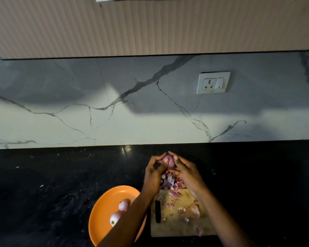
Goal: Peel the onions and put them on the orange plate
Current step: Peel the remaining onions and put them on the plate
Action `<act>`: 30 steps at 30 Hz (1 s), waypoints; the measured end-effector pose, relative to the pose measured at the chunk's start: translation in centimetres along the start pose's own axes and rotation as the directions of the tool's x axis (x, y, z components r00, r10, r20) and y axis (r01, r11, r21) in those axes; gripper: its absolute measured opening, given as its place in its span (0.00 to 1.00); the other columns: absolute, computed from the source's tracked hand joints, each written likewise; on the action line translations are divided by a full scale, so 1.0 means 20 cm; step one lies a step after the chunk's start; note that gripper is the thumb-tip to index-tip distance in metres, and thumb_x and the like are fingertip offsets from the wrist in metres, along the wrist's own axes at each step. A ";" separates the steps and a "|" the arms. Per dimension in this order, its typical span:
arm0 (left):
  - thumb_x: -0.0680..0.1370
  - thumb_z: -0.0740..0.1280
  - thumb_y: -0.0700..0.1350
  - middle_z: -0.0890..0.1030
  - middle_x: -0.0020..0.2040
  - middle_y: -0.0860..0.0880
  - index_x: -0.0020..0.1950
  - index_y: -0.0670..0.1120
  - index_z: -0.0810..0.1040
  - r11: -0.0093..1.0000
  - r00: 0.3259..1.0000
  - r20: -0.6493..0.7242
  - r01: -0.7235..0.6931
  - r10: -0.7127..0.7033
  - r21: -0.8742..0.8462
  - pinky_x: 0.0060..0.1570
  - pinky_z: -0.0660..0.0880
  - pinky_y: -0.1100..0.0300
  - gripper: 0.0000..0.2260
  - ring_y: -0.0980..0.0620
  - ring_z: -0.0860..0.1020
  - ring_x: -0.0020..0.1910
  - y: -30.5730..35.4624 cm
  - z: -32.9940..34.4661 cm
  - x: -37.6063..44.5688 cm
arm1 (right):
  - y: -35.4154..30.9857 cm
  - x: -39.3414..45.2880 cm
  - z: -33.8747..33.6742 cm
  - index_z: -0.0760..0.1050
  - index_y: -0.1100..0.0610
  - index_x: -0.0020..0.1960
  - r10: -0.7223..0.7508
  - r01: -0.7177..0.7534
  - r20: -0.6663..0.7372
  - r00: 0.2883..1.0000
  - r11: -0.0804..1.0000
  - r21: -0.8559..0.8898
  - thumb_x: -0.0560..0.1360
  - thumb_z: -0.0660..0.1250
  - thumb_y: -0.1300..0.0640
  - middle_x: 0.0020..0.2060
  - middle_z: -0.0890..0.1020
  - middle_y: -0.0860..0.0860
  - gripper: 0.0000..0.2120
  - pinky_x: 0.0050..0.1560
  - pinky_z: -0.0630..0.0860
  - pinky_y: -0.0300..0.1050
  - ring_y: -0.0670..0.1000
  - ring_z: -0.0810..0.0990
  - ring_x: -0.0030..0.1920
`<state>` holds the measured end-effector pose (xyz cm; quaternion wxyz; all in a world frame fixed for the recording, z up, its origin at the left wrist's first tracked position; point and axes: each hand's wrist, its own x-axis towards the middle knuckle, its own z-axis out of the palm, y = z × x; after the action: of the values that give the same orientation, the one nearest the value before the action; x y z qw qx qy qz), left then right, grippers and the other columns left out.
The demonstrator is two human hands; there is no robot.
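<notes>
A small pink onion [170,160] is held up above the counter between both hands. My left hand [154,172] pinches it from the left with thumb and fingertips. My right hand [185,172] grips it from the right, fingers curled over its top. Below and to the left, the orange plate [103,211] carries two peeled onions [123,204] [115,218], partly hidden by my left forearm. An unpeeled onion [194,210] lies on the wooden cutting board [178,227].
Loose onion skins [171,182] are piled at the board's far end and scattered over it. A black knife handle [157,211] lies along the board's left edge. The counter [52,184] is black stone, backed by a marble wall with a socket [213,82].
</notes>
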<state>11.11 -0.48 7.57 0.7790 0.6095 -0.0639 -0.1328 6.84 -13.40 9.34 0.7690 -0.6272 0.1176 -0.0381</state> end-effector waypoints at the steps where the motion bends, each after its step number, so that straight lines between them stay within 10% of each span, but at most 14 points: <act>1: 0.81 0.66 0.43 0.83 0.53 0.38 0.57 0.40 0.80 1.000 1.000 -0.017 0.004 -0.004 0.001 0.59 0.78 0.44 0.09 0.38 0.82 0.56 -0.01 0.00 0.00 | 0.00 0.00 0.00 0.78 0.53 0.67 -0.004 0.004 -0.005 1.000 1.000 -0.007 0.84 0.60 0.53 0.58 0.85 0.52 0.15 0.50 0.82 0.41 0.50 0.84 0.57; 30: 0.78 0.70 0.37 0.85 0.52 0.46 0.58 0.46 0.80 0.990 1.000 0.027 0.001 -0.005 0.139 0.53 0.80 0.60 0.10 0.50 0.84 0.54 0.07 -0.05 0.00 | 0.05 0.04 -0.02 0.80 0.45 0.64 -0.135 0.111 -0.096 0.986 0.968 -0.223 0.82 0.63 0.47 0.57 0.85 0.47 0.13 0.56 0.82 0.46 0.45 0.84 0.55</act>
<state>11.57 0.66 8.63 0.7334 0.6606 -0.0826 -0.1376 7.52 -13.77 8.25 0.6844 -0.7104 0.1242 -0.1075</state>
